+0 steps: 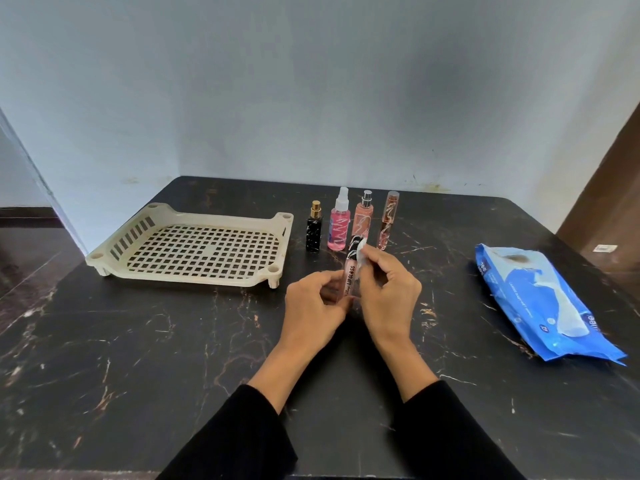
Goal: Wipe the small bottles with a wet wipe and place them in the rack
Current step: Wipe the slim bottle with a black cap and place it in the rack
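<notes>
The lip gloss tube [349, 277] is being held upright above the table [138, 358], its lower end being pinched by the curled fingers of the left hand [313, 304]. Far to the left of those fingers, the cream rack [194, 245] is sitting on the table. Just beyond the fingertips, four small bottles [337, 230] are standing in a row. A white wipe [362, 258] is being pressed against the tube's upper part by the closed fingers of the right hand [389, 292]. Well to the right of them, the blue wipe pack [540, 303] is lying flat.
</notes>
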